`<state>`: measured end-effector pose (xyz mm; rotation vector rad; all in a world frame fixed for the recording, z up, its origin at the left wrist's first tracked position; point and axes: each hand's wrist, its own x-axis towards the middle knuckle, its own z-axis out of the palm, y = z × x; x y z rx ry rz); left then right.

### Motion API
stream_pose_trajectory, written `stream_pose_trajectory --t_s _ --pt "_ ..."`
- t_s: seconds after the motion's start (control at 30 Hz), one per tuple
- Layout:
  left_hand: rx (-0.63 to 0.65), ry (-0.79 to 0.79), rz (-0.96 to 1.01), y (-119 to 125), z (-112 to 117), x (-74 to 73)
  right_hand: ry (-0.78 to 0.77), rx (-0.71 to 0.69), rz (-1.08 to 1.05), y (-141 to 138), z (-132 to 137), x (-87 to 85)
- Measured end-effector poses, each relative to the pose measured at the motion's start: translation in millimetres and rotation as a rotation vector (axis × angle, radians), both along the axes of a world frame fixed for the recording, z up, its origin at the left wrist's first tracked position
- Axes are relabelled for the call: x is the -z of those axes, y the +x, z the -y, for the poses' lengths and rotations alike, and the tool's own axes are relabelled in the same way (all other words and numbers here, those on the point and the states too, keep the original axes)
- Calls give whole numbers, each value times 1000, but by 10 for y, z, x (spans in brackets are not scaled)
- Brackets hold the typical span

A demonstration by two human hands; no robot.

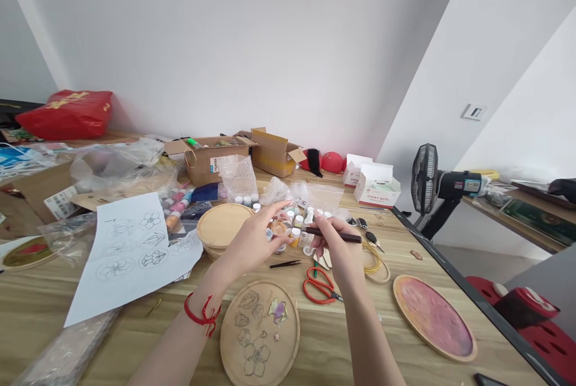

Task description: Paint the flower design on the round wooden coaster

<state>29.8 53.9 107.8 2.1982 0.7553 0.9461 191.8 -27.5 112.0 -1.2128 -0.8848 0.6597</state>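
Note:
My left hand (252,233) curves its thumb and fingers around a small clear round jar (281,227) above the crowd of bottles. In my right hand (335,245) is a slim dark-handled tool (348,236), its thin end pointing left at the jar; the tip is too small to make out. Below and between my arms lies a round wooden plate (265,368) with pencilled flowers and one purple and yellow painted shape (278,311). Orange-handled scissors (320,286) rest beside my right wrist, and black tweezers (285,264) lie in front of the bottles.
White-capped bottles (299,220) stand behind my hands. A stack of wooden plates (224,224) and a sheet of flower drawings (128,254) are at left. Cardboard boxes (216,164) line the wall. A pink-painted plate (434,317), keys (370,236) and a fan (425,179) are at right.

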Motion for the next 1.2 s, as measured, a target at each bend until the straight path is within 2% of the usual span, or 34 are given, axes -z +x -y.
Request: stream_pose_trajectory --t_s 0.17,0.3,0.4,0.47,0.63,0.8,0.93,1.03,1.13,1.2 --pt "19 -16 -33 -15 49 -73 19 37 257 -22 93 -68" --pt "33 -27 -39 -15 84 -119 143 53 589 -66 141 -48" --pt "32 -25 -38 -7 91 -117 159 46 698 -93 146 -22" --pt "27 -18 -38 0 89 -106 106 47 633 -108 131 -4" --pt "-4 -15 -54 11 66 -61 -22 10 287 -133 38 51" --pt "-19 -37 -18 0 27 0 -6 -53 -5 -104 -129 165" --pt "-16 -50 7 -21 2 17 8 -25 -36 -89 -165 200" --pt "-18 -62 2 -33 -13 10 34 7 141 -112 -83 151" --pt "-16 -50 -16 -44 -24 -7 122 69 516 -138 14 90" --pt "-11 -45 -38 -57 -24 -21 191 52 748 -148 53 68"
